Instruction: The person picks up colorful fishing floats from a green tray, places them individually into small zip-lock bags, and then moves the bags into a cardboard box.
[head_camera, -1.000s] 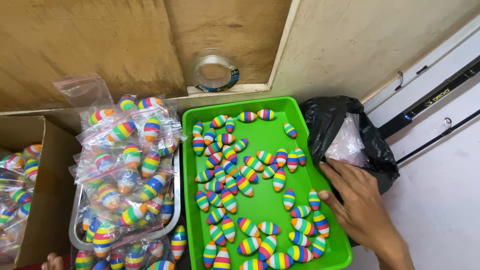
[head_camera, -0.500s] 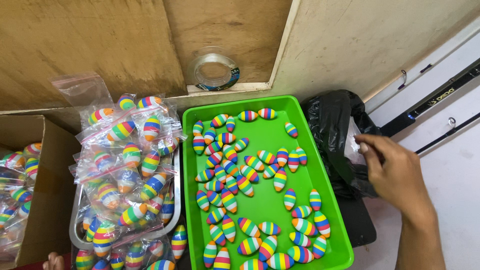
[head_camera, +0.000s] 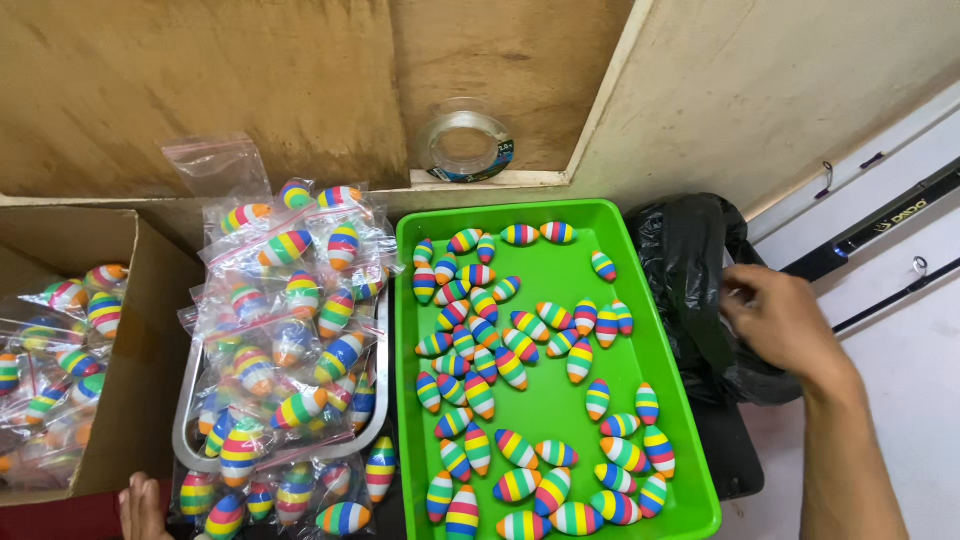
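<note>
My right hand (head_camera: 778, 322) sits at the black bag (head_camera: 690, 270), just off the right rim of the green tray (head_camera: 545, 405). Its fingers are curled toward the bag's crumpled edge; whether that grip pinches the plastic I cannot tell. The bag lies between the tray and the white wall on my right, so there is little room on that side: the tray's raised rim hems my wrist on the left, and dark rods (head_camera: 880, 225) run slantwise along the wall beyond.

My left hand (head_camera: 143, 505) shows only as fingertips at the bottom edge, spread loosely and holding nothing, near the bagged floats (head_camera: 285, 330) heaped over a grey tray (head_camera: 183, 440). Left of that heap stands a cardboard box (head_camera: 140, 330) with more bagged ones inside.

Loose striped floats (head_camera: 500, 350) scatter across the green tray, thicker on its left half, with bare green floor down the middle. Behind it a spool of clear line (head_camera: 466, 145) rests on a wooden ledge
</note>
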